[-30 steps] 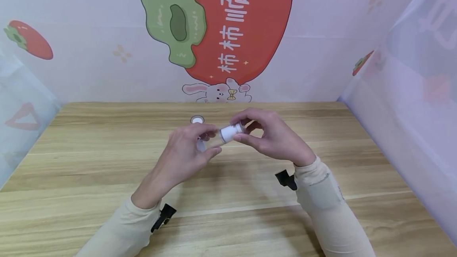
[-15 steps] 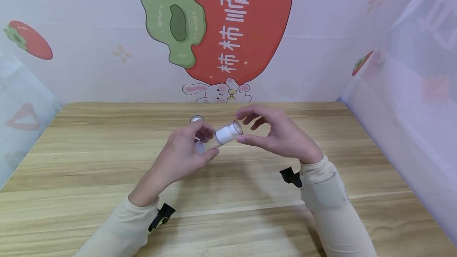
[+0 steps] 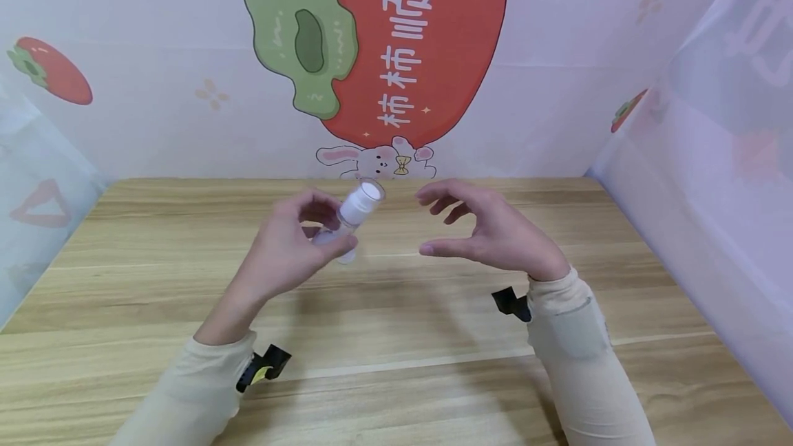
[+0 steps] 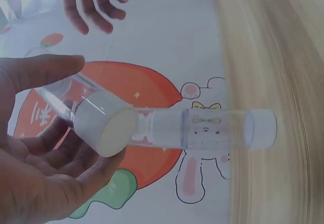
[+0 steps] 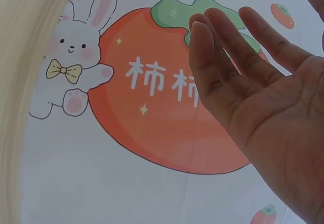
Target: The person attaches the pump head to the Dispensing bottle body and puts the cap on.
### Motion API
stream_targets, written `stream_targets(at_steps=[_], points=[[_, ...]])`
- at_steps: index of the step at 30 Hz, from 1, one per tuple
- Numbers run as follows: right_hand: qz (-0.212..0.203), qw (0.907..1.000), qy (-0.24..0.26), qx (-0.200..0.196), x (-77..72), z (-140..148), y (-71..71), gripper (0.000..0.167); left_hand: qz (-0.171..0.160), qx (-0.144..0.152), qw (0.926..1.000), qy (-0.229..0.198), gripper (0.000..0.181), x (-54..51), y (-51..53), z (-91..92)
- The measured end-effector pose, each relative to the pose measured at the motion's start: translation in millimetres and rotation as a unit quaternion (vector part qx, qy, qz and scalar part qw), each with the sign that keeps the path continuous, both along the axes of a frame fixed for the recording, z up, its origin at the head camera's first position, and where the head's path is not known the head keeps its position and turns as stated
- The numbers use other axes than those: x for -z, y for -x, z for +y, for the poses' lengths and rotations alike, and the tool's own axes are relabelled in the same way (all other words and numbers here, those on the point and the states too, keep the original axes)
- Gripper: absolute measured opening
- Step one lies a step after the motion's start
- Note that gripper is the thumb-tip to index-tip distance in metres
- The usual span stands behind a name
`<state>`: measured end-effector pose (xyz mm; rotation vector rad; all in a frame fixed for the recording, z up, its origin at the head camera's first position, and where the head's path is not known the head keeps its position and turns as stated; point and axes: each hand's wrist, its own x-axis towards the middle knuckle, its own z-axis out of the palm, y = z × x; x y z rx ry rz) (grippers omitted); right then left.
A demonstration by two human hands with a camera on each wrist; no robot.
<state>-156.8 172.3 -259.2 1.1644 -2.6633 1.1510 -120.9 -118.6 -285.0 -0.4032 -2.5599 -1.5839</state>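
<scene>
In the head view my left hand [image 3: 279, 243] pinches a small clear bottle [image 3: 356, 208] with a white neck and a clear cap, between thumb and fingers. The bottle is tilted, cap end up and to the right, above the table. A similar clear bottle [image 4: 212, 127] stands upright on the table behind it in the left wrist view. From the head only this second bottle's base [image 3: 346, 257] shows clearly; the held bottle and hand hide most of it. To the right, my right hand [image 3: 486, 231] hovers apart from both bottles, fingers loosely bent and holding nothing.
A wooden table [image 3: 396, 363] spreads beneath the hands. Behind it hangs a white backdrop [image 3: 557, 88] printed with a red persimmon and a rabbit, and a pale side sheet [image 3: 731, 177] borders the right. Black camera mounts [image 3: 266, 367] sit on both wrists.
My right hand has let go of the held bottle's cap end and drawn off to the right. My left hand has moved left and turned the bottle more upright.
</scene>
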Motion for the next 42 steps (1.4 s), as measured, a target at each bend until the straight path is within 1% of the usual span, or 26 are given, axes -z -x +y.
stream_targets(at_steps=[3, 7, 9, 12, 15, 19, 25, 28, 35, 42], points=[[0.006, 1.0, 0.0, 0.005, 0.6, 1, 1.0, 0.058, -0.004, -0.026, 0.9992, -0.03, 0.042, -2.0, 2.8, -7.0], [0.016, 0.9996, -0.007, 0.024, 1.7, 3, 2.0, 0.05, -0.009, -0.067, 0.9959, -0.061, 0.047, -0.5, 7.8, -16.1], [0.017, 0.9991, -0.014, 0.037, 2.4, 3, 2.4, 0.047, -0.008, -0.09, 0.9927, -0.08, 0.049, 2.6, 11.2, -19.9], [0.021, 0.998, -0.026, 0.053, 4.3, 3, 4.0, 0.042, -0.007, -0.116, 0.9873, -0.109, 0.049, 8.5, 16.8, -24.0], [0.023, 0.9972, -0.035, 0.061, 6.1, 4, 6.1, 0.038, -0.01, -0.133, 0.9842, -0.117, 0.05, 14.8, 22.2, -27.0], [0.025, 0.9961, -0.048, 0.069, 7.8, 5, 8.5, 0.037, -0.028, -0.147, 0.9823, -0.113, 0.05, 23.1, 28.2, -31.0], [0.018, 0.9941, -0.072, 0.079, 8.9, 4, 11.5, 0.035, -0.078, -0.163, 0.9786, -0.098, 0.053, 37.8, 35.8, -37.0], [0.019, 0.9929, -0.083, 0.083, 9.8, 4, 13.0, 0.034, -0.095, -0.164, 0.9776, -0.091, 0.055, 45.0, 38.7, -39.1], [0.021, 0.9907, -0.101, 0.088, 14.3, 4, 18.3, 0.024, -0.109, -0.17, 0.9755, -0.088, 0.054, 54.6, 43.7, -41.3], [0.0, 0.9868, -0.127, 0.101, 19.3, 6, 22.6, 0.02, -0.118, -0.17, 0.9744, -0.088, 0.057, 60.7, 46.3, -40.7]])
